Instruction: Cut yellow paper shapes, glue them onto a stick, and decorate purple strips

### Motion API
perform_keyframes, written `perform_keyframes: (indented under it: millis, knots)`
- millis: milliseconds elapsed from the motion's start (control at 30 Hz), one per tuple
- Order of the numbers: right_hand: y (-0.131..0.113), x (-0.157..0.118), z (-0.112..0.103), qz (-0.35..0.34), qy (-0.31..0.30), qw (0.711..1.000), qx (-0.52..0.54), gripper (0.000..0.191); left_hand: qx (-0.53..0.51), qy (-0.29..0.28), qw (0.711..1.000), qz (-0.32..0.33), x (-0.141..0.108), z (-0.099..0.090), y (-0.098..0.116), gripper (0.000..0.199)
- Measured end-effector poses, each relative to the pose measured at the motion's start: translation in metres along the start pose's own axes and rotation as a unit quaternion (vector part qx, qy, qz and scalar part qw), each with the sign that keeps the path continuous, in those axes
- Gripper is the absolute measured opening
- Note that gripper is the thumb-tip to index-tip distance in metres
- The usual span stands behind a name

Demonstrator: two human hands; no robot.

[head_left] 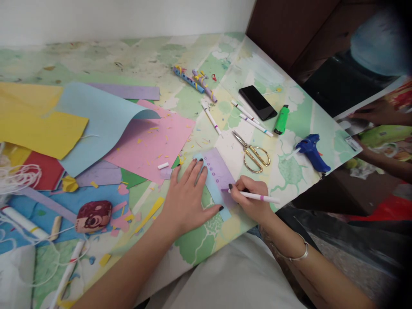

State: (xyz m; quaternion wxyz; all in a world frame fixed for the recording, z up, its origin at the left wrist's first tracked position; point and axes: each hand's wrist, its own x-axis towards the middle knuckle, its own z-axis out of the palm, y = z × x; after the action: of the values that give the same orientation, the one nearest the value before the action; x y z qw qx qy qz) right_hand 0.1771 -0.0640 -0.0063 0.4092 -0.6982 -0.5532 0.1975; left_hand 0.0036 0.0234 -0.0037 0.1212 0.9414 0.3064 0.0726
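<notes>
A strip of purple paper [222, 165] with a row of small drawn circles lies on the table, with a light blue strip [212, 189] along its left side. My left hand [188, 195] rests flat with fingers spread, its fingertips at the left edge of these strips. In my right hand [252, 195] is a white marker with a purple band [264, 198], gripped near its tip. The tip is at the purple paper, partly hidden by my fingers. Gold-handled scissors [252, 152] lie just beyond my right hand.
Loose markers [212, 119], a black phone [257, 102], a green highlighter [281, 120] and a blue glue gun [313, 153] lie to the right. Coloured paper sheets [96, 124], scraps, white string [19, 178] and a dark red pouch [93, 216] cover the left. Another person's arm [375, 159] is at far right.
</notes>
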Motion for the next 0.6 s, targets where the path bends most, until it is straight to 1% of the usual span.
perform_keyframes:
  millis: [133, 233, 367, 533, 600]
  knots:
    - [0.0003, 0.0002, -0.0004, -0.016, -0.012, 1.0, -0.002, 0.032, 0.0, 0.001, 1.0, -0.001, 0.0008, -0.0003, 0.0003, 0.085]
    - [0.0002, 0.0004, -0.0006, -0.014, -0.015, 1.0, 0.001, 0.032, 0.001, -0.001, 1.0, -0.002, 0.0008, -0.0005, 0.0003, 0.085]
    - [-0.0002, 0.0007, -0.0005, 0.002, -0.012, 1.0, 0.009, 0.031, 0.001, -0.001, 1.0, -0.002, 0.0003, -0.0003, 0.0003, 0.086]
    - [-0.0006, 0.0016, -0.0007, 0.034, 0.02, 0.999, 0.012, 0.032, -0.004, 0.006, 1.0, 0.0, 0.0, -0.0002, 0.0, 0.085]
    - [-0.0009, 0.0019, -0.0011, 0.045, 0.02, 0.999, 0.018, 0.032, -0.005, 0.009, 1.0, 0.002, 0.0002, -0.0004, 0.0, 0.085]
